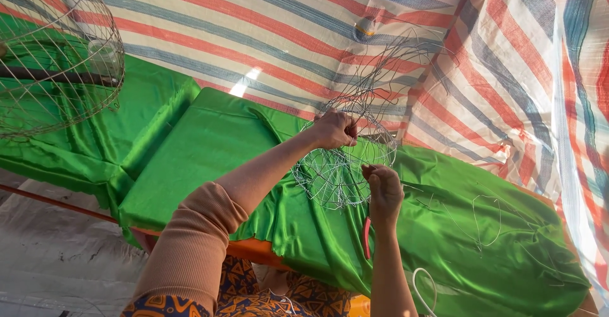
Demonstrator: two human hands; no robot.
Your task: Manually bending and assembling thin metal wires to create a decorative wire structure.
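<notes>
While gripping the wire frame [346, 165], left hand [334, 130] raised, right hand [383, 190] lower.

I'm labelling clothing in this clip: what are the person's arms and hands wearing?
The left arm wears a ribbed tan-peach sleeve, pushed up above the elbow, forearm bare. The right arm is bare as far as it shows. The left hand and right hand are ungloved; no rings or watch are discernible.

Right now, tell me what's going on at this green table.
A person is working a half-formed wire basket frame over the green cloth on the table. The left hand grips the upper wires; the right hand pinches wires at the lower edge. A red-handled tool lies on the cloth below. A finished wire basket sits at far left.
</notes>
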